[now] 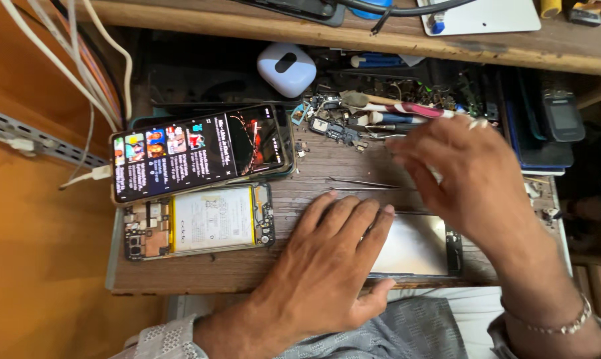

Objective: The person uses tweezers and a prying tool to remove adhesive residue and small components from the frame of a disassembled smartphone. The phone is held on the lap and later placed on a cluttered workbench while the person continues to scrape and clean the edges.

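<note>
Hands noted over worn wooden worktop (327, 169). Left hand (327, 256) is pressed flat, fingers spread, on a glossy rectangular phone panel (413, 244), seemingly to steady it near the front edge. Right hand (476, 176) is blurred above thin metal tweezers (363, 183); its grip cannot be told. An opened phone with white battery (200, 223) lies left.

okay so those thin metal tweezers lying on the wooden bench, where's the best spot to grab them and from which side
Probably at the wider end of the tweezers, toward the right hand, pinching across both arms from above. They lie flat on the wooden bench, so no side grip underneath. The fine tips point left, toward the lit phone, and are best left untouched.
</note>
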Demonstrator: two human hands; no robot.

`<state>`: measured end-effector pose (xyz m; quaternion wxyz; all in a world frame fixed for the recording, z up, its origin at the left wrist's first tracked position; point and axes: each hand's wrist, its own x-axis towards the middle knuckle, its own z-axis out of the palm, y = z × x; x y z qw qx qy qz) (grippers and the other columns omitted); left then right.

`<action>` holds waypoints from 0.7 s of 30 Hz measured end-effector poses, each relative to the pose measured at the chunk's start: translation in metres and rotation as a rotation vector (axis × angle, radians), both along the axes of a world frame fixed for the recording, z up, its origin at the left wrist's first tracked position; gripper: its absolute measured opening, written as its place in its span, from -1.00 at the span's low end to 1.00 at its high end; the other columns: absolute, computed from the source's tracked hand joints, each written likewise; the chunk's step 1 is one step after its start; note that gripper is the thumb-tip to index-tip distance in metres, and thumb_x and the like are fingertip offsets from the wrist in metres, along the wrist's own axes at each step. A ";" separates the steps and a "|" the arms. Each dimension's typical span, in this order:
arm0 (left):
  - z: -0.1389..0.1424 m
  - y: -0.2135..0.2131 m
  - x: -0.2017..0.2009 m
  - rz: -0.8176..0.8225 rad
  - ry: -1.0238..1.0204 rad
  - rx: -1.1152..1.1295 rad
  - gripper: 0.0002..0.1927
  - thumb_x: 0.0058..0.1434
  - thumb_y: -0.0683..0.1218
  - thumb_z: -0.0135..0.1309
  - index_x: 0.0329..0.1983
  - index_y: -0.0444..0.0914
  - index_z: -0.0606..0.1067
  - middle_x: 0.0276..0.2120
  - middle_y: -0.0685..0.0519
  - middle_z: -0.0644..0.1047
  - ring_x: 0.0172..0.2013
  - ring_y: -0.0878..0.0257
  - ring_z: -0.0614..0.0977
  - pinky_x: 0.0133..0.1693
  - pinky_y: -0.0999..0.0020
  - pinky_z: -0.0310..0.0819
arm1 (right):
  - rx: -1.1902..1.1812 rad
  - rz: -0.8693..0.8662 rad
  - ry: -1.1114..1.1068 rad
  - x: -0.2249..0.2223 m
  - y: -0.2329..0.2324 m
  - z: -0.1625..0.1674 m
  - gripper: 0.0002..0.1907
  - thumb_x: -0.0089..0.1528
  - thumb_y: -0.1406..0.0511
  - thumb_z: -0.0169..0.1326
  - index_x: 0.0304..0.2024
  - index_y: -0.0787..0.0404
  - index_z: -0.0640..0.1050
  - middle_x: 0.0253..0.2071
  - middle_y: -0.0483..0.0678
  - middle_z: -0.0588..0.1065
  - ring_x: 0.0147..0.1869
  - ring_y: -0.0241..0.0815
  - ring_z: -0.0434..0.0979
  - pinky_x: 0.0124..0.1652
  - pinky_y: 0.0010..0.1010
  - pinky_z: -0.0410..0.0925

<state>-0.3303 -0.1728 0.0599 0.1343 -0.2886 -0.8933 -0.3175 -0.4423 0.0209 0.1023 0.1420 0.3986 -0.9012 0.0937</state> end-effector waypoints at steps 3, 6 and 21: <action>-0.005 -0.002 0.002 0.004 0.009 0.017 -0.22 0.12 0.16 0.17 0.27 -0.45 0.40 0.15 -0.18 0.44 0.20 -0.03 0.43 0.34 -0.09 0.17 | 0.065 -0.052 0.141 -0.015 -0.006 0.004 -0.96 0.32 0.34 0.24 -0.19 0.16 0.68 -0.20 -0.11 0.57 -0.25 -0.16 0.48 -0.22 -0.28 0.38; -0.007 -0.007 0.003 0.022 0.010 -0.018 -0.23 0.15 0.18 0.14 0.28 -0.43 0.41 0.16 -0.17 0.45 0.21 -0.04 0.43 0.36 -0.11 0.16 | 0.218 -0.095 0.274 -0.026 -0.014 0.006 -0.93 0.21 0.30 0.29 -0.28 0.16 0.69 -0.35 -0.10 0.55 -0.33 -0.14 0.51 -0.31 -0.29 0.40; -0.016 -0.014 -0.001 0.012 0.045 0.016 -0.30 0.22 0.16 0.10 0.27 -0.40 0.42 0.12 -0.14 0.47 0.20 0.00 0.45 0.36 -0.10 0.17 | 0.185 0.070 0.224 -0.032 -0.043 0.015 -0.86 0.16 0.27 0.31 -0.27 0.16 0.67 -0.36 -0.09 0.49 -0.28 -0.06 0.52 -0.26 -0.23 0.41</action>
